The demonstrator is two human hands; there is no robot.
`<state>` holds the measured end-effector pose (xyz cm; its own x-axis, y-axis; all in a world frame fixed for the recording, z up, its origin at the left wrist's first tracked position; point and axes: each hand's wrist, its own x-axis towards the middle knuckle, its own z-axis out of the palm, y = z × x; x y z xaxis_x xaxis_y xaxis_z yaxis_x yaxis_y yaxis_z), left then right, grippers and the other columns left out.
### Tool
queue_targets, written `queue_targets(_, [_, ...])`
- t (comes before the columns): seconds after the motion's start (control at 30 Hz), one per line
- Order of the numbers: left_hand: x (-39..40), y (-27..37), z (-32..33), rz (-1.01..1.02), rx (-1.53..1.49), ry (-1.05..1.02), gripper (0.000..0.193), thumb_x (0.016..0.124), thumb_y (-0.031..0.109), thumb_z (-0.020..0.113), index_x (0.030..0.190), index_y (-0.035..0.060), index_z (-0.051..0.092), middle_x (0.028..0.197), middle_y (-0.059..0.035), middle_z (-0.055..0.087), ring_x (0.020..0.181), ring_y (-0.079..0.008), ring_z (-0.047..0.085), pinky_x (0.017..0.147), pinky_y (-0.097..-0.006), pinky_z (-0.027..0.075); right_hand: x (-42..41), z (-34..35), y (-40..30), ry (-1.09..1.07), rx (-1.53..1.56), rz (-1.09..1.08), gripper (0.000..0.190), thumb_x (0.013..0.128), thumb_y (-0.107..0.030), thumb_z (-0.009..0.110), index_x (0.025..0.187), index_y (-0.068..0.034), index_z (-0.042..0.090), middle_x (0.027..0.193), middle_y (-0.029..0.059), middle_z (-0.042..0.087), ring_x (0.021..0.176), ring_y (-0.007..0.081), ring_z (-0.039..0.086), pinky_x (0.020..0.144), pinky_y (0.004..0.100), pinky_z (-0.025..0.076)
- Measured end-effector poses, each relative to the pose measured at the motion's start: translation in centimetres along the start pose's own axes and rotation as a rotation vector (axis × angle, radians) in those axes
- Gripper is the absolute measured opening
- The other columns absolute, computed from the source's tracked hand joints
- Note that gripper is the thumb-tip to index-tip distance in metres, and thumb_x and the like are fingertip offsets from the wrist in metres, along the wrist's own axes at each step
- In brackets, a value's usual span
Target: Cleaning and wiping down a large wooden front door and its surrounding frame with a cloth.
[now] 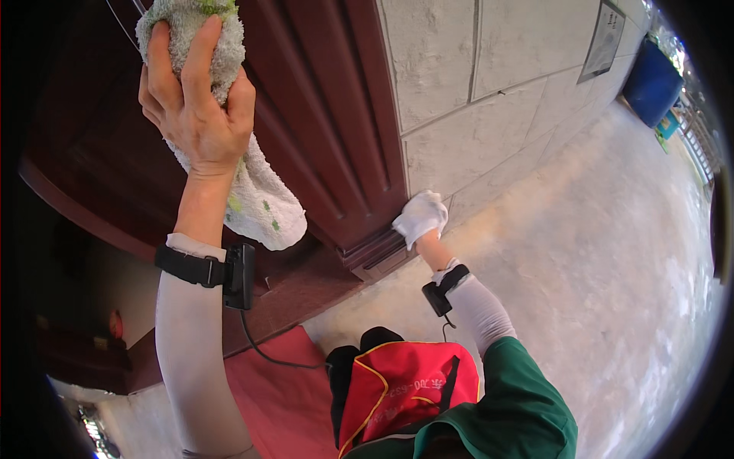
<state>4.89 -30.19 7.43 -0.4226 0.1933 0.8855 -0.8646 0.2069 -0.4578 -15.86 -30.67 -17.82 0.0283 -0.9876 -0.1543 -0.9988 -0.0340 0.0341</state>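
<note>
Raised at the upper left, my left hand (198,123) presses a white terry towel (269,215) with green patches, its fingers spread and bent over the cloth. The towel's lower end hangs below the wrist. Behind it is a dark red-brown door (92,149), with a slim metal bar (139,7) beside the towel's top. My right hand (423,217) hangs lower, near the foot of the fluted door frame (338,115). White fabric covers it, apparently a glove, so its fingers are hard to make out. Whether it touches the frame or wall is unclear.
A pale block wall (447,63) runs right from the frame and bears a plaque (602,40) with writing. A blue bin (652,83) stands along it at the far right. Underfoot are a concrete floor (585,275) and a red mat (275,390) at the raised doorsill (309,287).
</note>
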Motion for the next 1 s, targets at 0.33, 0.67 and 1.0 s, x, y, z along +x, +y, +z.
queue_targets(0.33, [0.5, 0.9, 0.0, -0.044, 0.025, -0.038, 0.043, 0.074, 0.024, 0.06, 0.116, 0.0205, 0.054, 0.13, -0.0129, 0.039, 0.109, -0.0327, 0.042, 0.091, -0.0399, 0.035, 3.1, -3.1, 1.3, 1.364, 1.149, -0.272, 0.027, 0.084, -0.014, 0.05, 0.11, -0.009, 0.049, 0.102, 0.0079, 0.049, 0.094, 0.0215, 0.049, 0.079, 0.033, 0.041])
queue_targets(0.67, [0.7, 1.8, 0.9, -0.032, -0.018, -0.038, 0.044, 0.075, 0.019, 0.059, 0.118, 0.0173, 0.052, 0.13, -0.0145, 0.038, 0.112, -0.03, 0.041, 0.093, -0.0381, 0.032, 3.8, 12.6, 3.9, 0.832, 1.072, -0.033, 0.037, 0.074, -0.014, 0.06, 0.108, -0.008, 0.049, 0.099, 0.0156, 0.049, 0.092, 0.0338, 0.049, 0.082, 0.039, 0.04])
queue_targets(1.0, [0.7, 1.8, 0.5, -0.064, 0.024, -0.05, 0.044, 0.076, 0.023, 0.058, 0.119, 0.0201, 0.052, 0.131, -0.0127, 0.037, 0.111, -0.0325, 0.04, 0.092, -0.04, 0.034, 0.6, -12.7, -1.2, 1.416, 1.003, -0.343, 0.036, 0.074, -0.015, 0.056, 0.109, -0.006, 0.05, 0.109, 0.0154, 0.047, 0.099, 0.0348, 0.044, 0.085, 0.0413, 0.036])
